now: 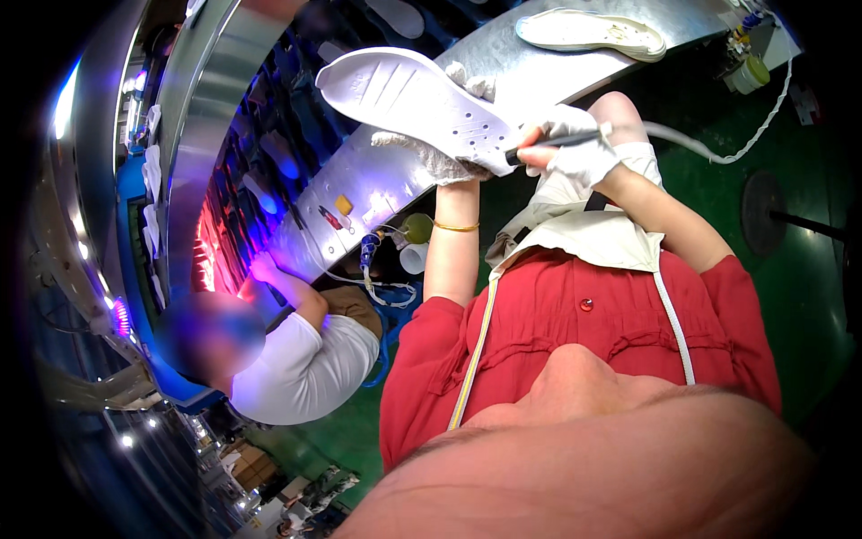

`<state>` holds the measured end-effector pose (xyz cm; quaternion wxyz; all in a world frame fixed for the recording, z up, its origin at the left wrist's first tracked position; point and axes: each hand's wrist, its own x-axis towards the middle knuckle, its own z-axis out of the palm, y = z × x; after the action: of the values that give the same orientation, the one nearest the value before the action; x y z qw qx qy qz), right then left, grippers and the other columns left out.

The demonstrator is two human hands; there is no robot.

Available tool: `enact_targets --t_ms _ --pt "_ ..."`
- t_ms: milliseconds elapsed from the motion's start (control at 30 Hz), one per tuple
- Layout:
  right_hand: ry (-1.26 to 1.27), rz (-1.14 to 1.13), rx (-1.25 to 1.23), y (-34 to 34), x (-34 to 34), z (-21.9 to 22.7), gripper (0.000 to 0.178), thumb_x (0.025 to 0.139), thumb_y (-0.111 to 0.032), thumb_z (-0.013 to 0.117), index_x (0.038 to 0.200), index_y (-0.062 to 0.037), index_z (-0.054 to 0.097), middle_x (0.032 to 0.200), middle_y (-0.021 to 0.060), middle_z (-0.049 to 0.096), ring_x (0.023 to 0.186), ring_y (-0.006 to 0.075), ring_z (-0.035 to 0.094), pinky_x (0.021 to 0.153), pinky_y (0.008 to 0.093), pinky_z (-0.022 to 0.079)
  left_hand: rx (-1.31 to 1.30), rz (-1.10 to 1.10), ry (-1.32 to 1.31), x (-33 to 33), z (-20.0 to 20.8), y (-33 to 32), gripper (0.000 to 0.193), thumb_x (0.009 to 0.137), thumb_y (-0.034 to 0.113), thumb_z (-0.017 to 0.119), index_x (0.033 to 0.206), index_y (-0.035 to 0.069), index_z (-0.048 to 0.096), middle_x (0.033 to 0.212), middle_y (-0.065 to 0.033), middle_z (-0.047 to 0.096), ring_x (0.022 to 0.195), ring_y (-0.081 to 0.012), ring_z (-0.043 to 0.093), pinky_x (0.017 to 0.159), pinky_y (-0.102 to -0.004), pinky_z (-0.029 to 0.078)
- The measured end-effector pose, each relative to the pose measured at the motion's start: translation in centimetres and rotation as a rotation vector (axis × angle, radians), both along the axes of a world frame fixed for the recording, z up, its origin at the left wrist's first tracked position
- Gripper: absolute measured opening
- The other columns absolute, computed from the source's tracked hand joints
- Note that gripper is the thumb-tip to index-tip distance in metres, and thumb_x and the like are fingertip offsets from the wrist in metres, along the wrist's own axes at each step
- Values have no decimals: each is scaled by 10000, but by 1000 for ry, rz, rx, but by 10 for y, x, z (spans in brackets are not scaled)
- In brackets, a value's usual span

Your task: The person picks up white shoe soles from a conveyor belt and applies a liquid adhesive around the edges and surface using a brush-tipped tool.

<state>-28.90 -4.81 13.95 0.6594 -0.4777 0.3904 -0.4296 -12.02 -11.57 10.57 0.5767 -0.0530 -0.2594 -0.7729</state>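
My left hand [429, 160], in a worn, greyish glove, grips a white shoe sole [417, 97] from underneath, its fingers showing along both edges. The sole is tilted above the metal bench, with several small holes at its near end. In a white glove with bare fingertips, my right hand [579, 151] pinches a slim black-handled tool [567, 140]. The tool's dark end points at the near end of the sole; I cannot tell whether it touches. A whitish hose [687, 142] trails off to the right from behind this hand.
The metal bench [359, 189] crosses ahead, bearing another white sole [593, 34], a yellow block [343, 205] and a small red tool [329, 217]. Soles lie on the dark conveyor [310, 117] beyond. A co-worker in a white shirt [305, 368] sits at left. Capped containers [747, 74] hang at the bench edge.
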Motion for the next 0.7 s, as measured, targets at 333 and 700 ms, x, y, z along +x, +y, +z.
enact_targets --t_ms 333,700 --pt "110 52 -302 -13 -7 -14 98 785 -81 678 855 -58 614 791 13 595 698 70 543 572 203 457 34 -22 -283 27 4 0 1057 613 791 515 1353 59 335 1281 -199 458 1147 -399 474 971 -506 406" --pt "209 112 -188 -23 -20 30 137 729 -13 664 847 -55 610 785 30 592 684 114 545 612 239 469 39 -107 -786 23 39 -14 1043 603 766 533 1306 9 383 1181 -167 547 1038 -262 576 871 -394 502"
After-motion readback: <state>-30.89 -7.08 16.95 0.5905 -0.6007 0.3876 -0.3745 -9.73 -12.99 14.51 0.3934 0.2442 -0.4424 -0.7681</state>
